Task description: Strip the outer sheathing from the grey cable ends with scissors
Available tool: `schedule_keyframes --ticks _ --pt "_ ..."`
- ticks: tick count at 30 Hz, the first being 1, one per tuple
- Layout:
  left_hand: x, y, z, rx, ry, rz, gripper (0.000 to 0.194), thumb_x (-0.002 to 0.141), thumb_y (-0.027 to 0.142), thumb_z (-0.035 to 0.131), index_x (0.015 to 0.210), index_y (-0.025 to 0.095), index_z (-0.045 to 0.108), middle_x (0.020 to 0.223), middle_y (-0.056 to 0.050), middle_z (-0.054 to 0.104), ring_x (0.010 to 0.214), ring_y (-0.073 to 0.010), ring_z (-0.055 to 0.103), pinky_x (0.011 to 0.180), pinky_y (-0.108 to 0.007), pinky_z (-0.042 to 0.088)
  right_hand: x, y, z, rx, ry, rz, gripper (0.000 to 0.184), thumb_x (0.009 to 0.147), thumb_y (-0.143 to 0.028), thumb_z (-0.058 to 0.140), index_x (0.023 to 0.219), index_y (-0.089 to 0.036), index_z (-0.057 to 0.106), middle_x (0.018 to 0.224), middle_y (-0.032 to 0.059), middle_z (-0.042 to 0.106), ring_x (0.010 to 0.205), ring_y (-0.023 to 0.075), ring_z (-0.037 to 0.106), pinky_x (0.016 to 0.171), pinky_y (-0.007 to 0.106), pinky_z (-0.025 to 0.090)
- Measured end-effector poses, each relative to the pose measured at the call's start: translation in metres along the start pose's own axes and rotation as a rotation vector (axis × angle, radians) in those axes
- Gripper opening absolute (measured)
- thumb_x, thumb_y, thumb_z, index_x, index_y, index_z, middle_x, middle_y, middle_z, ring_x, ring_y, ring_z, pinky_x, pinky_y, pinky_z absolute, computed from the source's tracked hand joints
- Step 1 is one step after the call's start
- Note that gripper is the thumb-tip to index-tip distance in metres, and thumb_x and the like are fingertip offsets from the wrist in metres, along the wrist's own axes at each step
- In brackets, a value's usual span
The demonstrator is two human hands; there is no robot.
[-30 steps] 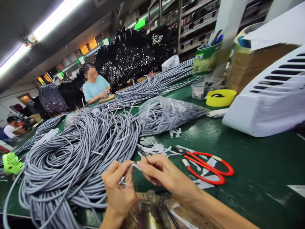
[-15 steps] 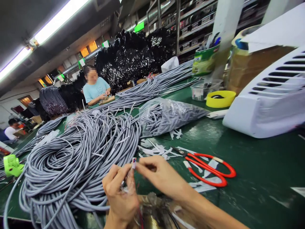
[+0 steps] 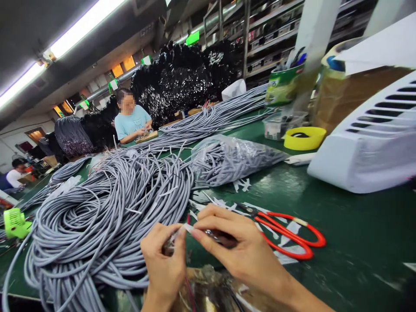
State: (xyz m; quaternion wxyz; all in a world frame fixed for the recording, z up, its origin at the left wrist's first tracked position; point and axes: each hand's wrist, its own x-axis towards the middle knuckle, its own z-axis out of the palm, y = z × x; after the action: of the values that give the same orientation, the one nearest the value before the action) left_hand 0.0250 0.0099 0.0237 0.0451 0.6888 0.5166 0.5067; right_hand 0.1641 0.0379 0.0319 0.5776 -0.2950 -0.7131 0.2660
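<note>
Yellow ring beside a clear tub, green can behind, perhaps a lime fan far left.

White piece partly hidden by right hand; item in left hand unclear. Coil cut by bottom edge, housing by right.
</note>
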Motion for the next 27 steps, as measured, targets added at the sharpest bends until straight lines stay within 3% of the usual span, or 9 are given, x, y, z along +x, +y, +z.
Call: schedule_keyframes --ticks 2,6,10,12,14,17,20,23,27 --pt "-0.001 -0.001 0.000 0.029 -0.122 0.097 0.016 0.078 0.015 0.056 0.081 0.018 0.071 0.061 -0.004 0.062 0.053 -0.0132 0.055 0.049 -0.022 0.042 0.001 0.000 -0.003 -0.041 0.023 -0.008 0.020 0.078 -0.024 0.052 0.061 -0.019 0.060 0.061 0.0023 0.056 0.055 0.0122 0.050 0.049 0.023 0.040" --pt "-0.004 -0.006 -0.007 -0.109 -0.226 0.186 0.019 0.077 0.018 0.056 0.087 0.019 0.072 0.064 -0.005 0.064 0.055 -0.0138 0.056 0.050 -0.022 0.043 0.007 0.007 -0.008 -0.010 -0.046 0.240 0.027 0.074 -0.031 0.052 0.050 -0.019 0.051 0.053 -0.0007 0.048 0.047 0.0106 0.042 0.043 0.023 0.035" --pt "-0.006 -0.013 -0.011 -0.360 -0.078 -0.074 0.023 0.080 0.027 0.053 0.082 0.016 0.072 0.062 -0.005 0.063 0.054 -0.0135 0.054 0.048 -0.022 0.041 0.011 0.010 -0.009 0.100 -0.185 0.360 0.026 0.072 -0.033 0.052 0.050 -0.018 0.050 0.050 -0.0020 0.045 0.046 0.0101 0.041 0.042 0.022 0.033" --pt "-0.004 -0.014 -0.009 -0.418 -0.016 -0.272 0.025 0.079 0.031 0.054 0.081 0.013 0.071 0.057 -0.003 0.060 0.047 -0.0112 0.051 0.043 -0.020 0.038 0.010 0.007 -0.009 0.077 -0.221 0.273 0.026 0.072 -0.029 0.053 0.049 -0.018 0.049 0.050 -0.0022 0.044 0.046 0.0096 0.040 0.042 0.022 0.032" --pt "-0.002 -0.013 -0.006 -0.389 -0.038 -0.363 0.024 0.079 0.030 0.056 0.081 0.012 0.072 0.058 -0.004 0.062 0.049 -0.0123 0.054 0.045 -0.020 0.040 0.007 0.002 -0.010 0.050 -0.252 0.116 0.024 0.073 -0.024 0.052 0.051 -0.018 0.051 0.054 -0.0010 0.048 0.049 0.0101 0.044 0.046 0.022 0.034" --pt "-0.001 -0.010 -0.003 -0.256 -0.260 -0.202 0.016 0.077 0.022 0.058 0.080 0.017 0.074 0.069 -0.007 0.068 0.064 -0.0171 0.061 0.059 -0.024 0.046 0.005 -0.001 -0.012 0.006 -0.193 -0.007 0.021 0.077 -0.021 0.050 0.058 -0.018 0.057 0.061 0.0011 0.053 0.056 0.0112 0.049 0.051 0.022 0.038" --pt "-0.006 -0.010 -0.005 -0.215 -0.391 -0.041 0.021 0.077 0.016 0.057 0.090 0.022 0.073 0.073 -0.006 0.068 0.066 -0.0163 0.061 0.061 -0.024 0.045 0.008 0.008 -0.014 -0.076 0.005 0.123 0.023 0.078 -0.026 0.050 0.057 -0.018 0.054 0.058 0.0004 0.050 0.051 0.0108 0.045 0.047 0.022 0.035" --pt "-0.011 -0.014 -0.009 -0.376 -0.233 -0.191 0.022 0.078 0.021 0.059 0.096 0.021 0.071 0.081 -0.007 0.069 0.072 -0.0157 0.060 0.065 -0.023 0.046 0.012 0.018 -0.013 -0.111 -0.002 0.275 0.024 0.073 -0.029 0.050 0.051 -0.019 0.050 0.053 -0.0011 0.047 0.048 0.0105 0.041 0.044 0.023 0.034" --pt "-0.010 -0.021 -0.010 -0.694 -0.032 -0.570 0.033 0.070 0.036 0.068 0.094 0.014 0.071 0.066 -0.005 0.064 0.053 -0.0086 0.052 0.048 -0.017 0.040 0.012 0.018 -0.008 -0.084 -0.271 0.322 0.015 0.066 -0.021 0.051 0.052 -0.018 0.051 0.056 -0.0010 0.053 0.052 0.0108 0.047 0.045 0.020 0.036"
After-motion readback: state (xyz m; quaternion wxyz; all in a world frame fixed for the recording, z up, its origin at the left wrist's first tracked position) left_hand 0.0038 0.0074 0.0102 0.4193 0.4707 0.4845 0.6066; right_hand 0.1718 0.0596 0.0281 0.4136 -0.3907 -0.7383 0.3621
